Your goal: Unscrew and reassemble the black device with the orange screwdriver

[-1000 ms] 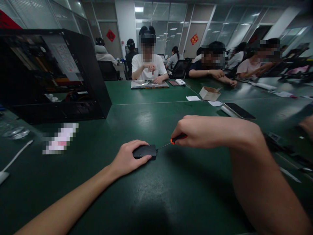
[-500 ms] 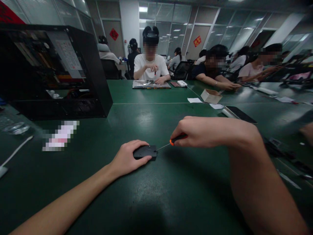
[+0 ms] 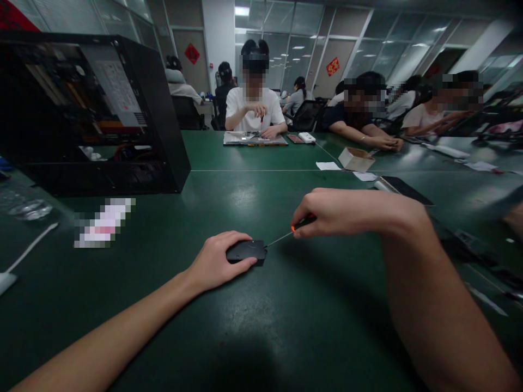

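Note:
A small dark rectangular box [image 3: 247, 251], its exact kind unclear, rests on the green tabletop. Fingers and thumb of my left hand [image 3: 214, 262] grip it from its left end. My right hand [image 3: 316, 213] is closed around the handle of a screwdriver [image 3: 280, 238] with an orange collar and a thin metal shaft. The shaft slants down to the left, and its tip meets the right end of the box. Most of the handle is hidden by my fingers.
An opened black computer case [image 3: 159, 120] stands at the left, with a blurred paper slip [image 3: 107, 223] in front. A cardboard box [image 3: 356, 159] and a dark flat device [image 3: 404, 190] lie to the right. Across the table a person [image 3: 255, 109] works on a flat panel [image 3: 253, 139].
The view has shifted slightly. My right hand and the screwdriver handle are a little higher, with the shaft tip still at the box's right end. My left hand keeps its grip.

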The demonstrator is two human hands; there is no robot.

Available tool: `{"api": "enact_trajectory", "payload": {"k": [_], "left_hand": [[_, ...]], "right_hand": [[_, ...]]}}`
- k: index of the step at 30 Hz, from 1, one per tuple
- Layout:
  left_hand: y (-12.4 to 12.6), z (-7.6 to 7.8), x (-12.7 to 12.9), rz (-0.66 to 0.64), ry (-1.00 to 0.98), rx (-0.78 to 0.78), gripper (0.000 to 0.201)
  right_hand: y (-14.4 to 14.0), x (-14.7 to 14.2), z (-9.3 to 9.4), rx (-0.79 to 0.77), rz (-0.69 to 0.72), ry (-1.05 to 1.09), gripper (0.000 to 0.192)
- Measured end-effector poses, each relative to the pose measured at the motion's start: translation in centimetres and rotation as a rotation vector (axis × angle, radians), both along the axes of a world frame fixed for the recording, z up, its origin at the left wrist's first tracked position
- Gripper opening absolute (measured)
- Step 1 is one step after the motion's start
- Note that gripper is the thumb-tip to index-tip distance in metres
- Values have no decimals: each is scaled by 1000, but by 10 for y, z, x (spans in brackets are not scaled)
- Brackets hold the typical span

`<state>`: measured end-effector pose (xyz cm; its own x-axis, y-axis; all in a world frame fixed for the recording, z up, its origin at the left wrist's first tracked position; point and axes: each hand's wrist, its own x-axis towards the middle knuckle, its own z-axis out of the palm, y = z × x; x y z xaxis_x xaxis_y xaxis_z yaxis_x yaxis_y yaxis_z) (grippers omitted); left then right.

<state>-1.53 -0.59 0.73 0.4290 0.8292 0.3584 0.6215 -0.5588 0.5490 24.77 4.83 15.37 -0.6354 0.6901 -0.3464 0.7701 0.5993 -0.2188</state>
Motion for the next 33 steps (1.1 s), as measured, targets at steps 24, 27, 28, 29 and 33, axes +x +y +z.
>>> {"api": "enact_trajectory", "payload": {"k": [24, 27, 28, 29, 33], "left_hand": [[4, -3, 0, -12, -9, -13, 38], [3, -2, 1, -12, -4, -18, 38], [3, -1, 1, -9, -3, -18, 38], [3, -1, 1, -3, -4, -20, 39], [4, -1, 0, 24, -20, -38, 41]], "right_hand": [[23, 13, -90, 211, -11, 294, 61], [14, 17, -123, 174, -87, 422, 59], [11, 15, -132, 180, -117, 449, 60], [8, 11, -139, 194, -146, 468, 61], [-3, -10, -146, 301, -236, 489, 62]]}}
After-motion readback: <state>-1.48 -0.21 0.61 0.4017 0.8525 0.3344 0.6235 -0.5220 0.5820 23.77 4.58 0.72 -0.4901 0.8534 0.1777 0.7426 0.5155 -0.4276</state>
